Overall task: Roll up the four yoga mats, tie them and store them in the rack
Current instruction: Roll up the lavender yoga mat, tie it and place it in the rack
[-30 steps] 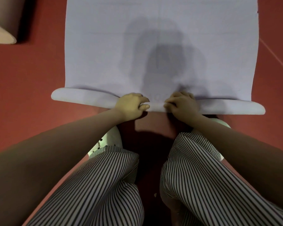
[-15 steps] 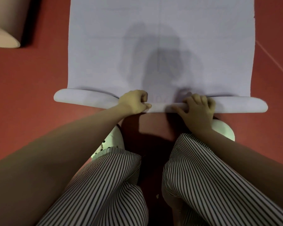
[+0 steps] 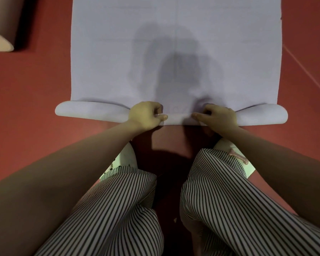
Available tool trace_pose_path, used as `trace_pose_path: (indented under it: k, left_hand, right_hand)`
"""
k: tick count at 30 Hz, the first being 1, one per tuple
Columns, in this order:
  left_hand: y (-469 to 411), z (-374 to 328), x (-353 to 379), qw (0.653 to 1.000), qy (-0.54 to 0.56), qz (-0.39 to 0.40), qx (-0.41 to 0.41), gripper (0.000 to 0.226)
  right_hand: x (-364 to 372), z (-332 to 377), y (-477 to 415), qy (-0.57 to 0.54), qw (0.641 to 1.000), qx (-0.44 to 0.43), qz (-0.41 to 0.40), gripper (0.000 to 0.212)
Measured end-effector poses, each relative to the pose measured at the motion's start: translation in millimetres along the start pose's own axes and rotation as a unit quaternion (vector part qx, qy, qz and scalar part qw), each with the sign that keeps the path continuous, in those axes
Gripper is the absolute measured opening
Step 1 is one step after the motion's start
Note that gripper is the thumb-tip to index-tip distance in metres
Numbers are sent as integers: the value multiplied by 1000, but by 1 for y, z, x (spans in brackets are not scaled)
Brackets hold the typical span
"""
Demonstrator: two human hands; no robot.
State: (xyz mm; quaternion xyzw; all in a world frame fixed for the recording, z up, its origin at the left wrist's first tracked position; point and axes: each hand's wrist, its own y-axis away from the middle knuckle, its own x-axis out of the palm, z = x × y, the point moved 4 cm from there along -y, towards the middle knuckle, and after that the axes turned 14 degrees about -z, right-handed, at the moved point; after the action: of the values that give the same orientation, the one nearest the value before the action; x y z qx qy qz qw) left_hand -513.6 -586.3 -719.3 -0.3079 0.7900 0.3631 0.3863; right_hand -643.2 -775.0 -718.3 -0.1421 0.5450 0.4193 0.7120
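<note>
Yoga mat, near end rolled. Gripped mid-roll by left hand and right hand — fingers curled round it.

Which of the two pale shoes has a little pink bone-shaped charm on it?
The right shoe: a pink bone sits on it, while the left shoe shows only small dark dots.

Bare red floor flanks the mat both sides; a beige object stands top left.

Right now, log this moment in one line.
step: rolling | yoga mat: mostly flat | left hand: grips rolled edge | right hand: grips rolled edge
</note>
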Motion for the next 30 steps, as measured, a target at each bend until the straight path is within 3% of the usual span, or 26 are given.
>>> trace_pose_path:
  k: [4, 7, 9, 12, 17, 19, 22, 25, 30]
  left_hand:
    - [8, -5, -1, 984, -17, -137, 110, 21]
    - [16, -7, 4, 936, -129, -249, 214, 18]
    - [20, -14, 7, 915, -142, -275, 261, 19]
    - [21, -24, 23, 910, -81, -183, 364, 48]
    - [12, -17, 23, 923, -30, -20, 384, 45]
    - [9, -17, 21, 926, -31, -7, 377, 46]
    - [7, -17, 24, 926, -20, -15, 377, 43]
    - [8, -15, 26, 925, -19, -16, 378, 42]
    - [9, -13, 28, 925, -9, -33, 380, 41]
  right_hand:
    - [6, -2, 3, -16, 999, 25, -41, 35]
    - [8, 0, 9, 12, 995, 9, -94, 41]
    - [8, 0, 2, 33, 996, 8, -85, 46]
    - [8, -3, -9, 14, 999, 21, -39, 42]
    - [4, -7, -5, -12, 997, -24, -69, 41]
    - [-1, -15, -5, -54, 995, -67, -47, 39]
    - [-10, -31, -1, -84, 989, -120, -32, 52]
    - [-17, -40, 2, 23, 992, -92, -86, 55]
    - [-18, -43, 2, 54, 997, -33, -46, 66]
